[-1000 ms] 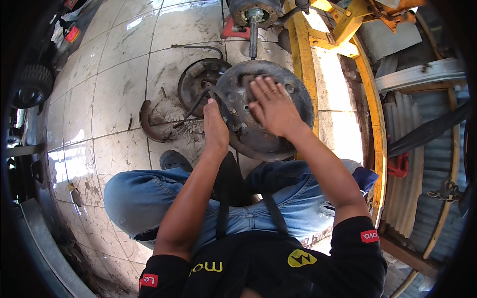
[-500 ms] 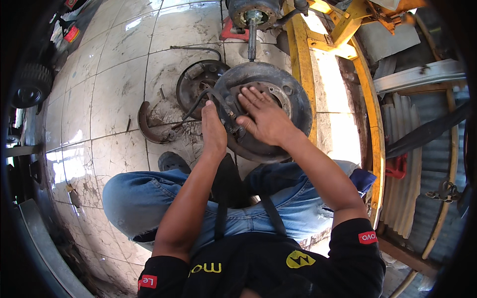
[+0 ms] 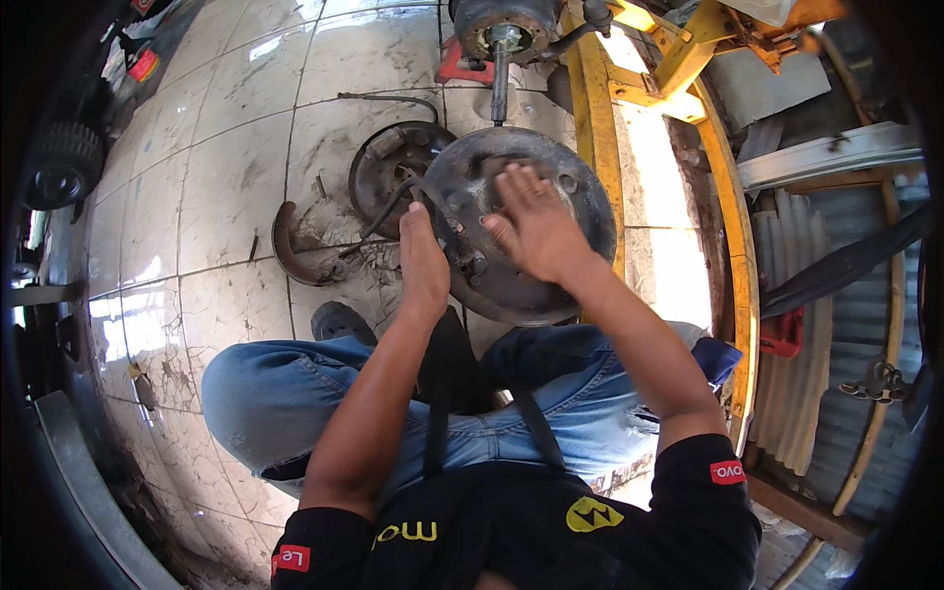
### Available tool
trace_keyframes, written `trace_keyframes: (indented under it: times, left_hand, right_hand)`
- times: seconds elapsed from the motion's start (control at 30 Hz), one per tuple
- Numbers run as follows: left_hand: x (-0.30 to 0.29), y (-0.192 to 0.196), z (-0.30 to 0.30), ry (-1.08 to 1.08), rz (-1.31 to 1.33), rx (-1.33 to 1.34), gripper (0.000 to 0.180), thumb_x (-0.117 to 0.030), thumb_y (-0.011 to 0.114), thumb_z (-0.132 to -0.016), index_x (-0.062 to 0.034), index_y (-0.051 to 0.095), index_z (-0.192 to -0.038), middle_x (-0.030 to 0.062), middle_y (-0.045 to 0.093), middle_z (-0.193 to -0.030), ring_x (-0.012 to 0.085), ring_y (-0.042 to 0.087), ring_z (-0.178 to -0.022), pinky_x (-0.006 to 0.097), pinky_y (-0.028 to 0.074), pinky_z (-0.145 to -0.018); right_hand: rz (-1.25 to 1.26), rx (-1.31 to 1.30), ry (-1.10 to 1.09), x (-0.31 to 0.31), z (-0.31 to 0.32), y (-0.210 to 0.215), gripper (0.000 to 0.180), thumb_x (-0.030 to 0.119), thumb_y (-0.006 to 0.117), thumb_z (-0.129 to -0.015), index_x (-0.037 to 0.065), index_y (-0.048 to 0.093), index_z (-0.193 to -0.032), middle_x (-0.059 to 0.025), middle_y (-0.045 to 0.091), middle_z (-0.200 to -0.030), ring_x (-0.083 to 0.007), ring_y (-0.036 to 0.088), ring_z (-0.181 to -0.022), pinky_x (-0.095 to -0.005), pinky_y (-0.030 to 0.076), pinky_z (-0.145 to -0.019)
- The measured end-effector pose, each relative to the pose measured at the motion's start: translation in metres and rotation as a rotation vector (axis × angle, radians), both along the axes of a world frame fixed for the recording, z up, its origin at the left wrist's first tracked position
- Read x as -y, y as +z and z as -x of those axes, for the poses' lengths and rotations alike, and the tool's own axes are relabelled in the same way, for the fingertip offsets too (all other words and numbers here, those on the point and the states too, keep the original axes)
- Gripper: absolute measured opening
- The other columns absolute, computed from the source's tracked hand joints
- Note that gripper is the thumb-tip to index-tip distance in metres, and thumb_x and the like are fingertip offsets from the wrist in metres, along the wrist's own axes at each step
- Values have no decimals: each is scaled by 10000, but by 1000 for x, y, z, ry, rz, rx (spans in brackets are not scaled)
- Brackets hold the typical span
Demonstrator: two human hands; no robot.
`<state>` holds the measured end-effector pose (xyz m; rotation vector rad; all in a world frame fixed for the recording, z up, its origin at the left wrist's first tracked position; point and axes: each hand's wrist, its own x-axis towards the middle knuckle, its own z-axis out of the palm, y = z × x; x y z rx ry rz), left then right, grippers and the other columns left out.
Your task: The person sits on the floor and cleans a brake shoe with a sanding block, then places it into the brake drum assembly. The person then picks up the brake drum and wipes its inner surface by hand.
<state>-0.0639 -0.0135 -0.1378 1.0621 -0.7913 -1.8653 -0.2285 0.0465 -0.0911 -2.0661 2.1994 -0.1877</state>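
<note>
A large round dark brake backing plate (image 3: 536, 285) lies in front of me on the floor. My right hand (image 3: 539, 221) rests over its upper face with fingers spread, slightly smeared by motion. A dark patch shows at the fingertips; I cannot make out whether it is a separate piece. At the plate's left rim, my left hand (image 3: 425, 265) is turned edge-on and steadies the rim, its other fingers hidden. A bent black hose (image 3: 391, 209) runs just beyond it. Another backing plate (image 3: 366, 177) lies partly behind the large one.
A curved brake shoe (image 3: 285, 251) lies on the tiles at the left. Ahead stands a hub with a shaft (image 3: 500, 74). The yellow metal frame (image 3: 595, 128) rises close on the right. A tyre (image 3: 64, 167) is at the far left.
My right hand has slid slightly rightward and up across the plate. The ringed opening seen beside it before no longer shows; a dark, smoother face is there. My left hand stays put.
</note>
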Motion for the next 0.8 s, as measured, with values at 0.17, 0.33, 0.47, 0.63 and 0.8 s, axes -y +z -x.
trace_keyframes:
  times: [0.17,0.33,0.47,0.63,0.8]
  left_hand:
    - [0,6,-2,-37,-19,-12,535,-424,311,-1059,38,495,-1257,131,560,-1206,191,527,-1078,333,405,-987]
    - [-1,8,0,1,-27,-71,521,-417,314,-1059,30,500,-1252,124,556,-1193,184,525,-1062,327,409,-977]
    - [0,3,-1,-12,37,1,518,-415,314,-1059,31,507,-1241,128,555,-1194,188,526,-1058,322,411,-970]
    - [-2,13,-1,5,-9,-14,515,-404,318,-1056,38,524,-1221,135,554,-1196,196,524,-1043,325,407,-963]
    - [-1,4,1,6,67,50,520,-402,317,-1057,43,530,-1220,138,558,-1195,202,521,-1046,326,399,-969]
  right_hand:
    - [-30,8,10,8,10,11,777,581,296,-1004,-34,336,-1478,-232,317,-1545,-355,229,-1472,-463,174,-1206]
    - [-54,-32,39,1,-1,4,760,567,317,-1005,-26,331,-1481,-212,306,-1556,-344,238,-1471,-466,182,-1204]
    - [-69,6,-28,8,13,6,781,580,288,-1007,-42,321,-1479,-217,308,-1553,-357,234,-1469,-467,195,-1200]
    - [-80,25,32,2,-5,3,765,587,246,-1012,-7,335,-1486,-180,309,-1564,-341,240,-1470,-456,195,-1204]
    - [-62,-2,-197,13,28,4,739,563,257,-1023,-7,336,-1486,-184,298,-1568,-343,237,-1470,-447,173,-1212]
